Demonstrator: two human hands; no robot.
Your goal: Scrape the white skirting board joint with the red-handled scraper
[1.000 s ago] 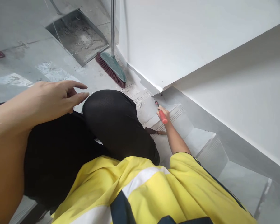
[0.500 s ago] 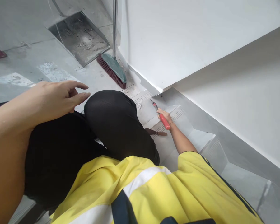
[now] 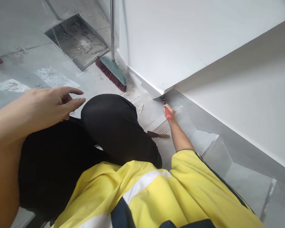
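One red-handled tool (image 3: 167,113) sits in the right hand (image 3: 169,111), grip closed around its handle, the tip pressed into the corner under the white wall (image 3: 192,47) at 12 o'clock of the stair step (image 3: 178,123). Half a second ago it lay flatter, pointing toward 10. One scraper (image 3: 158,135) lies on the step at 7 o'clock of that hand. The left hand (image 3: 45,106) rests on the knee, fingers loosely spread. One broom (image 3: 112,70) stands beside one dustpan (image 3: 77,39), apparently holding grit.

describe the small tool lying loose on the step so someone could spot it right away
Start at the grey stairs beside the white wall. On the step just below the right hand lies a scraper. Unlike the red-handled tool in that hand, it is brown, flat-bladed and untouched.
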